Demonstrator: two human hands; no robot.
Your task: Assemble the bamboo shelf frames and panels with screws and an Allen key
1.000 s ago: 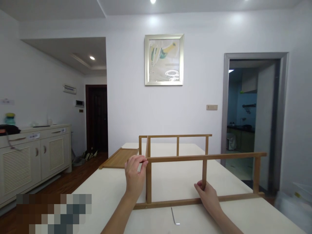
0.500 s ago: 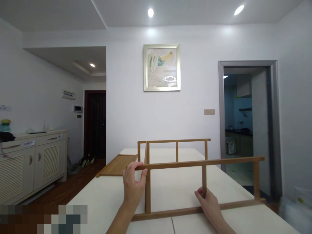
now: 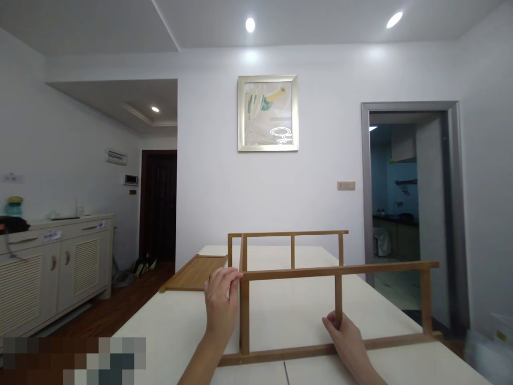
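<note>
A wooden shelf frame (image 3: 288, 273) lies on its side on the white table (image 3: 288, 305), with a near side and a far side standing upright. My left hand (image 3: 221, 297) is closed at the left end of the near side's top rail, fingertips and thumb pressed at the corner by the end post. Lower down, my right hand (image 3: 349, 337) grips the near side's middle crossbar (image 3: 339, 294) near its bottom, thumb to the left. A slatted wooden panel (image 3: 196, 272) rests flat on the table beyond my left hand.
A white louvred cabinet (image 3: 60, 262) stands on the left, with a bottle and a dark item on top. Behind the table is a wall with a framed picture (image 3: 267, 113). A doorway (image 3: 409, 214) opens at the right, with a plastic-wrapped item (image 3: 487, 342) near it.
My left hand's fingers have drawn together at the rail's corner, where thumb and fingers were apart before. My right hand keeps its grip. The whole view has shifted slightly.
</note>
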